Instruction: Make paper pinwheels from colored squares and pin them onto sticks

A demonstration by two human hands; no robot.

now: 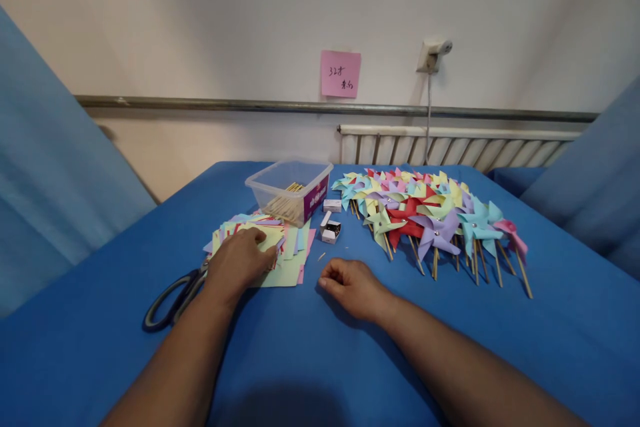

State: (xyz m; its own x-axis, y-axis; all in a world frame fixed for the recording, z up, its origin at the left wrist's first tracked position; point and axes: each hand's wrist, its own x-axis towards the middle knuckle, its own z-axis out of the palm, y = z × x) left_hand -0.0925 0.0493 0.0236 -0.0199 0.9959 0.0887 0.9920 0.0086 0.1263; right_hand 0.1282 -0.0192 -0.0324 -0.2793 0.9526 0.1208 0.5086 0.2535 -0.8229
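Observation:
My left hand (pixel 241 257) rests on a stack of coloured paper squares (pixel 286 259), its fingers curled and pinching the top sheets near their right side. On the blue cloth to the right of the stack lies my right hand (pixel 353 287), fingers curled loosely in with nothing visible in them. A row of finished paper pinwheels (pixel 425 213) on wooden sticks is spread out to the right of both hands.
A clear plastic box (pixel 290 188) holding wooden sticks stands behind the paper. Two small white boxes (pixel 331 221) lie beside it. Black-handled scissors (pixel 173 299) lie left of my left wrist. A pink note (pixel 341 73) hangs on the wall above a radiator (pixel 450 147).

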